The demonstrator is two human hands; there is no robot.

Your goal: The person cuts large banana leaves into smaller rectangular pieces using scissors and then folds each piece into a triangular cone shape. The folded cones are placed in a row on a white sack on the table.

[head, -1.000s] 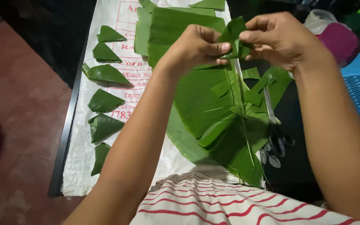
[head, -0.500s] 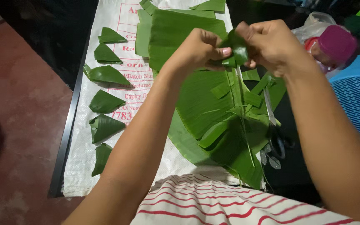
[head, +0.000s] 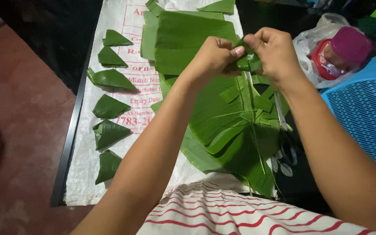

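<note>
Both hands hold one small piece of green banana leaf (head: pixel 248 62) above the work area. My left hand (head: pixel 214 56) pinches its left side with thumb and fingers. My right hand (head: pixel 271 51) wraps its right side, and the leaf piece is curled tight between the two. Below them a large banana leaf (head: pixel 216 109) lies spread on a white woven sack (head: pixel 122 100). Several folded leaf cones (head: pixel 109 105) lie in a column on the sack's left part.
Scissors (head: pixel 283 135) lie on dark ground right of the big leaf. A pink-lidded container in a clear plastic bag (head: pixel 340 50) sits at the upper right beside a blue woven basket (head: pixel 366 113). Cut leaf sheets (head: pixel 188 30) are stacked at the top. Red floor lies left.
The leaf piece was open and upright between my fingers a second ago; now both hands have closed in and rolled it into a tight curl. The view shifted slightly left.
</note>
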